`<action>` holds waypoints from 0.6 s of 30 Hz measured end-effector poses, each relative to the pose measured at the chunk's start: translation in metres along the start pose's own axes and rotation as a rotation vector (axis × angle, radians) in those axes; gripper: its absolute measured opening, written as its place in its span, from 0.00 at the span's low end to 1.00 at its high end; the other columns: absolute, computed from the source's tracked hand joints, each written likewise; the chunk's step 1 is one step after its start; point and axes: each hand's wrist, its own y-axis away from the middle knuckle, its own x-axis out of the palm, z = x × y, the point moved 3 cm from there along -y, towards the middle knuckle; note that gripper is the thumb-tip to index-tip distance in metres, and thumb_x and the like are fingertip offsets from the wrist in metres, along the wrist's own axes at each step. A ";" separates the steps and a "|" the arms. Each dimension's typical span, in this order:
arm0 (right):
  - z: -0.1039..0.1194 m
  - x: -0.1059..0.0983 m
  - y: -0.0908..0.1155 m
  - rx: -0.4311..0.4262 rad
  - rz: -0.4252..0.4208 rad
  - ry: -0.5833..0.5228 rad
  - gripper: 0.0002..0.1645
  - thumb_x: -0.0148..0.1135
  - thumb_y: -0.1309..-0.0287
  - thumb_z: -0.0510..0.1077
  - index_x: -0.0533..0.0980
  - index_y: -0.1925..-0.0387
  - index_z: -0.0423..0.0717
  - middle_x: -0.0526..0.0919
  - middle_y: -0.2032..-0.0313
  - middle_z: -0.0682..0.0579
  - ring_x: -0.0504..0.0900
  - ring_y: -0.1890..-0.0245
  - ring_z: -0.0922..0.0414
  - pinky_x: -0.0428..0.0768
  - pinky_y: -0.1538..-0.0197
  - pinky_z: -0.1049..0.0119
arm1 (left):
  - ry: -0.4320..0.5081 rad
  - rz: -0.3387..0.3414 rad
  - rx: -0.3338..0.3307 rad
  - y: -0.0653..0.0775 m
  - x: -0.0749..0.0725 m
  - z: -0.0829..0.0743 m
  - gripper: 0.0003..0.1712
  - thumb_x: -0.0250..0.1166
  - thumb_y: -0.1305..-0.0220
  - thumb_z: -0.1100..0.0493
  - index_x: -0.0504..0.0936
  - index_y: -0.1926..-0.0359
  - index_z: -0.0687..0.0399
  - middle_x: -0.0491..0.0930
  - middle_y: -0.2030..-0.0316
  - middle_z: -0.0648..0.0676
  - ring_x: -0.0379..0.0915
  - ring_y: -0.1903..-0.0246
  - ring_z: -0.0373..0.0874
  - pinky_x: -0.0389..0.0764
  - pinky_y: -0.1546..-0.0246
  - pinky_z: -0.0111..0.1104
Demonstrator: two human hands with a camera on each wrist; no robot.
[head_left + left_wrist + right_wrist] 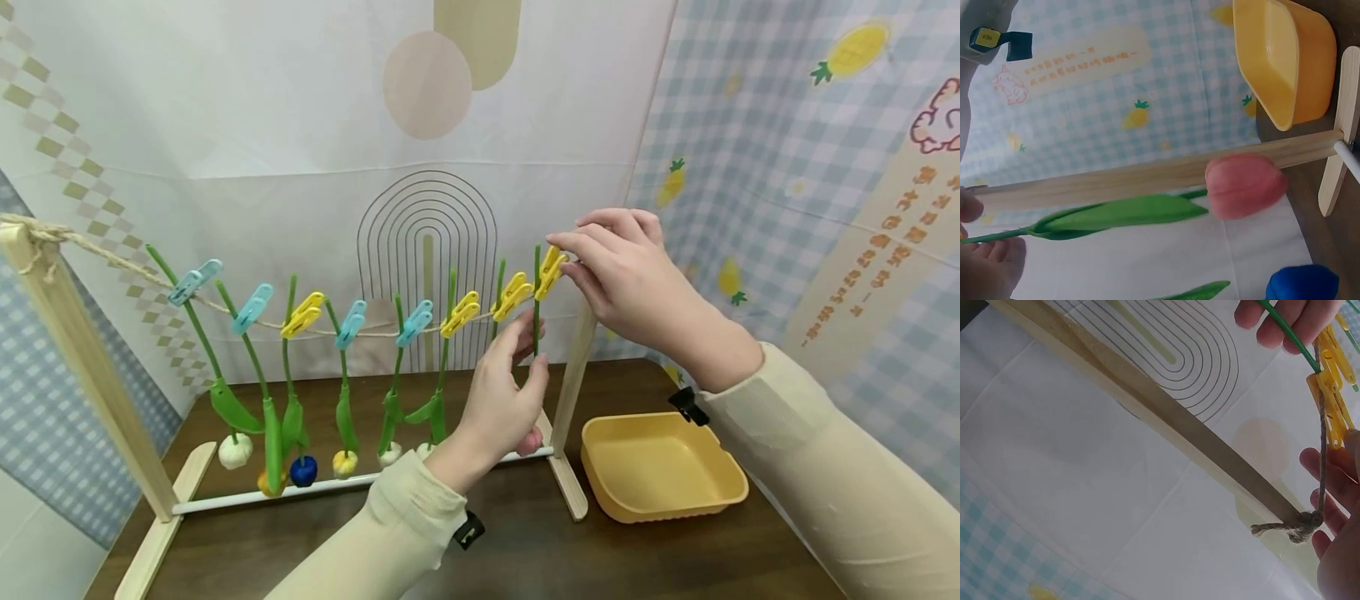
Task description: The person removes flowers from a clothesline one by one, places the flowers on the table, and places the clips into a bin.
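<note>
My right hand (633,279) pinches a yellow clothespin (551,273) by its handles, at the right end of a twine rope (1322,462). The clothespin's jaws are at the rope and a green stem. Lower down, my left hand (498,400) holds that stem between thumb and fingers. It belongs to an artificial pink tulip (1244,186), hanging flower down with a long green leaf (1116,214). Just left of it, another yellow clothespin (513,297) grips a second stem, whose lower part my left hand hides in the head view.
More artificial flowers hang upside down along the rope from blue clothespins (350,323) and yellow ones. A wooden stand (93,367) with a white bottom bar (247,500) carries the rope. Right of it, a yellow plastic basin (660,467) sits on the dark table (525,550).
</note>
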 end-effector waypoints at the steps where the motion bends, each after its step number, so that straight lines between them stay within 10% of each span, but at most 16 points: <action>1: 0.000 0.001 -0.001 0.004 0.004 0.000 0.16 0.61 0.38 0.38 0.78 0.48 0.41 0.82 0.59 0.45 0.71 0.46 0.41 0.59 0.44 0.42 | 0.005 -0.013 0.013 0.000 0.000 0.000 0.30 0.56 0.31 0.67 0.62 0.30 0.60 0.73 0.41 0.54 0.71 0.44 0.44 0.72 0.44 0.32; 18: 0.000 0.008 0.000 0.039 -0.070 -0.111 0.08 0.63 0.37 0.44 0.79 0.60 0.42 0.83 0.66 0.48 0.73 0.48 0.46 0.57 0.44 0.42 | 0.017 -0.025 0.035 -0.001 -0.003 0.003 0.21 0.55 0.31 0.71 0.71 0.39 0.62 0.79 0.53 0.54 0.78 0.54 0.40 0.78 0.54 0.30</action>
